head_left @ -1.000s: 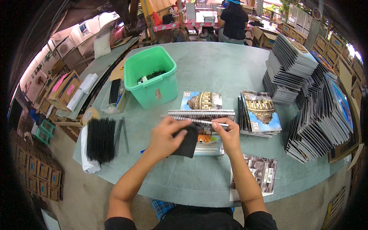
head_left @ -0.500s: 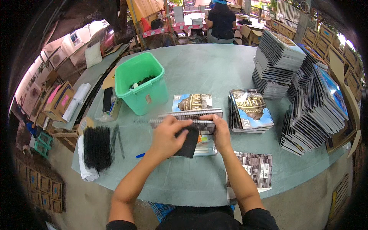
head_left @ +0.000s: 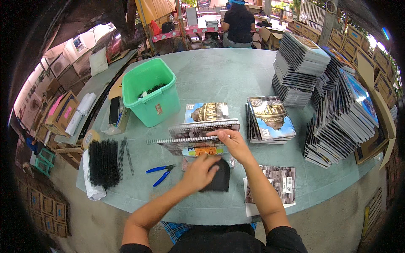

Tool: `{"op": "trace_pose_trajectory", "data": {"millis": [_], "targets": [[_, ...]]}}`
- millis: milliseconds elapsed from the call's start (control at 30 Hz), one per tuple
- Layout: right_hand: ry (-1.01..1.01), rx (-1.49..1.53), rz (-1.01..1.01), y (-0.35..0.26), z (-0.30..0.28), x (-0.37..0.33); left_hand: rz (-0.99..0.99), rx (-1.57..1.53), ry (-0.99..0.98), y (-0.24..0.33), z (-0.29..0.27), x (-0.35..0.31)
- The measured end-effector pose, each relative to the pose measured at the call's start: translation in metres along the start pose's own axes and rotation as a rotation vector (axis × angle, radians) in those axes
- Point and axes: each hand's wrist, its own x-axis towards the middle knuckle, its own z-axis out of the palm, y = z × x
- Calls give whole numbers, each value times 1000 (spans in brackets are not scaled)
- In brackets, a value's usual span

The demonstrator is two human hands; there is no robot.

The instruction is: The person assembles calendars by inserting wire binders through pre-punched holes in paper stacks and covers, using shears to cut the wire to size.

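So the workspace is a big grey-green table (head_left: 228, 76), rounded along the near edge, in what looks like a half-open workshop. Closest in, a grey printed cover (head_left: 280, 177) lies partly under the right forearm. Left hand (head_left: 201, 173) is a bit blurry, fingers over the left side of a flat black pad (head_left: 220, 180); can't tell if it's gripping that or just resting on it. Blue-handled pliers (head_left: 160, 172) sit splayed just left of it. Right hand (head_left: 233, 145) is pinching the right end of a spiral notebook (head_left: 192, 140) between thumb and fingers, coil edge up, right in front of the person. A bit of dark coil (head_left: 152, 142) pokes out past its left end. More notebooks sit right behind that, and a bunch of loose black coils (head_left: 104, 164) is off to the left. Further back there's a green bin (head_left: 168, 103) on the left and tall notebook stacks (head_left: 297, 69) on the right. Way back, a person in a dark shirt (head_left: 238, 23) is by a pink-covered table (head_left: 198, 30).
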Motion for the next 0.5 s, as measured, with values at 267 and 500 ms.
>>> {"op": "trace_pose_trajectory", "data": {"millis": [267,500], "targets": [[61,135,-38,-12,-1,-8,167,314,296,3,-24,-6],[138,34,50,4,-1,-14,158,337,225,-3,-71,36]]}}
